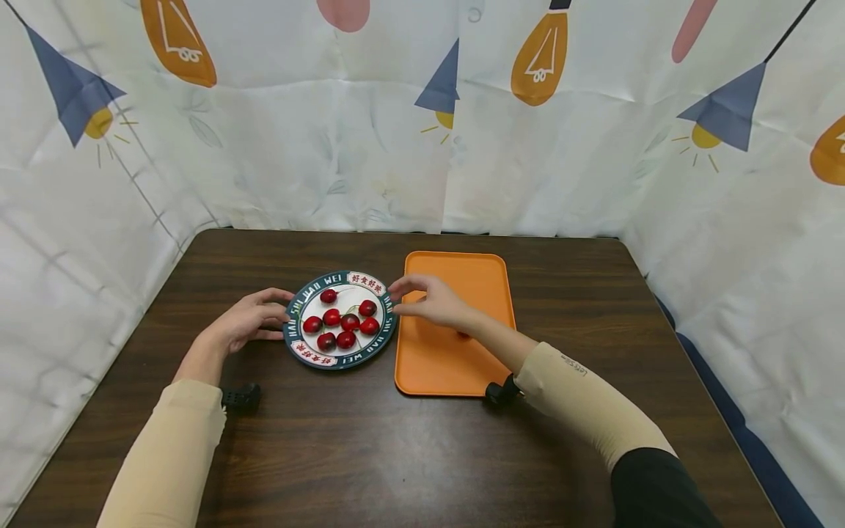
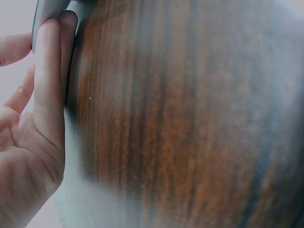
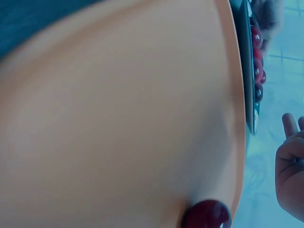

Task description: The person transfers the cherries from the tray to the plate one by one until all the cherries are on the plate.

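On the table, a round plate (image 1: 320, 354) with a dark teal lettered rim holds several red cherries (image 1: 350, 323), some with stems. My left hand (image 1: 246, 320) holds its left rim. The left wrist view shows fingertips at the plate's edge (image 2: 45, 9), one below it and another above. Close to the right rim, my right hand (image 1: 432, 299) has thumb and fingers apart, with nothing visible between them. An orange tray (image 1: 455, 370) lies to the right of the plate. One cherry (image 3: 208, 216) rests on this tray, mostly hidden by the right forearm in the head view.
The dark wooden table (image 1: 370, 455) extends around the plate and tray. A white curtain (image 1: 389, 161) printed with lamps and bulbs hangs behind it and at both sides. Camera bands (image 1: 503, 390) sit on the wrists, the right one over the tray's near edge.
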Demonstrator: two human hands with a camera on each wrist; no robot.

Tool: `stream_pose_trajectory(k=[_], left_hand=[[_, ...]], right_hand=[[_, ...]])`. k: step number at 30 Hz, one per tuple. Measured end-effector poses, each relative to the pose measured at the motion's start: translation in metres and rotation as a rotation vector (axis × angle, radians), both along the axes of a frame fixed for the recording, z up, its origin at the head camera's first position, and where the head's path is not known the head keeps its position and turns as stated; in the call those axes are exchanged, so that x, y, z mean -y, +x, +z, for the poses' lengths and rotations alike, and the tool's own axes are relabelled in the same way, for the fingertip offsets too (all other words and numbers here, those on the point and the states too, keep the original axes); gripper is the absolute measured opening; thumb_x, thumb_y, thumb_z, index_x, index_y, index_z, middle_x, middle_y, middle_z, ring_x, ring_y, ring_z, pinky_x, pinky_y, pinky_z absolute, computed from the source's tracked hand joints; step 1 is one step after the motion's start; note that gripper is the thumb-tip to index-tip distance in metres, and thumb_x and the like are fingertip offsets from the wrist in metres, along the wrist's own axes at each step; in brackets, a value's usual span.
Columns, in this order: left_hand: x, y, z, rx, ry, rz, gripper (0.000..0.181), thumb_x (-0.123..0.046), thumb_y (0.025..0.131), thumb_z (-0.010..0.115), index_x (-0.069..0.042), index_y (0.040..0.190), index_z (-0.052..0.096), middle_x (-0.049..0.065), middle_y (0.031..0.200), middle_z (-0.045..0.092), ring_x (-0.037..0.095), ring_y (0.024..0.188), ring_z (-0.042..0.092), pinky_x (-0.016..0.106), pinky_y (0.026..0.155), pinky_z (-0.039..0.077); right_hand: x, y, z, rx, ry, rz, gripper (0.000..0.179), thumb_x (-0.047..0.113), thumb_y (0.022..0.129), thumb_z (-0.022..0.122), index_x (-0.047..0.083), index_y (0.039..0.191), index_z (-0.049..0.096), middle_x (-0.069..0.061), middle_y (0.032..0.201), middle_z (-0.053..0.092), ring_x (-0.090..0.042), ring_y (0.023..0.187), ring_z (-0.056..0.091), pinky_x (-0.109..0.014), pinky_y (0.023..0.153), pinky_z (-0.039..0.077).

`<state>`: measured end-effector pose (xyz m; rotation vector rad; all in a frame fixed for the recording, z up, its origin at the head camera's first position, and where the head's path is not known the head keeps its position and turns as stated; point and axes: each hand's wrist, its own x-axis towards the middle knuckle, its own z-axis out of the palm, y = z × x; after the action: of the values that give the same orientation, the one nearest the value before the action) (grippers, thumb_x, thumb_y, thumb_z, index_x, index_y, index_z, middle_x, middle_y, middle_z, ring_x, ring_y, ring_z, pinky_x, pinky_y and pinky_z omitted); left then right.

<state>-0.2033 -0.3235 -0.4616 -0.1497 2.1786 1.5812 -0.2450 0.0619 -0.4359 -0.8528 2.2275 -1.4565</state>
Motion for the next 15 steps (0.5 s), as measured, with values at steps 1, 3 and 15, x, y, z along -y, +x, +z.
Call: stream_pose_trajectory(k=[1,3,15], left_hand=[[0.0,0.0,0.0,0.001,0.0,0.001,0.059,-0.015,0.102,0.058,-0.003,0.154,0.034,0.026,0.134,0.048,0.026,0.102,0.063,0.039,0.088,0.059],[0.0,-0.001,0.001,0.003,-0.002,0.004,0.059,-0.015,0.102,0.058,-0.003,0.154,0.034,0.026,0.134,0.047,0.026,0.103,0.064,0.039,0.088,0.059],[0.0,-0.001,0.001,-0.001,-0.017,0.005,0.057,-0.014,0.102,0.056,-0.002,0.153,0.034,0.027,0.134,0.046,0.027,0.104,0.063,0.038,0.088,0.059]], right_hand=[[-0.003,0.001,0.0,0.007,-0.005,-0.003,0.039,0.011,0.094,0.075,-0.002,0.129,0.065,-0.014,0.119,0.07,-0.021,0.117,0.059,-0.033,0.094,0.054],[-0.01,0.003,-0.001,0.023,-0.014,-0.008,0.04,0.01,0.093,0.075,-0.003,0.129,0.064,-0.015,0.119,0.07,-0.021,0.117,0.059,-0.034,0.095,0.055],[-0.048,0.016,0.008,0.095,0.013,-0.059,0.044,0.016,0.095,0.075,0.003,0.135,0.062,-0.013,0.123,0.069,-0.024,0.124,0.056,-0.044,0.103,0.044]])
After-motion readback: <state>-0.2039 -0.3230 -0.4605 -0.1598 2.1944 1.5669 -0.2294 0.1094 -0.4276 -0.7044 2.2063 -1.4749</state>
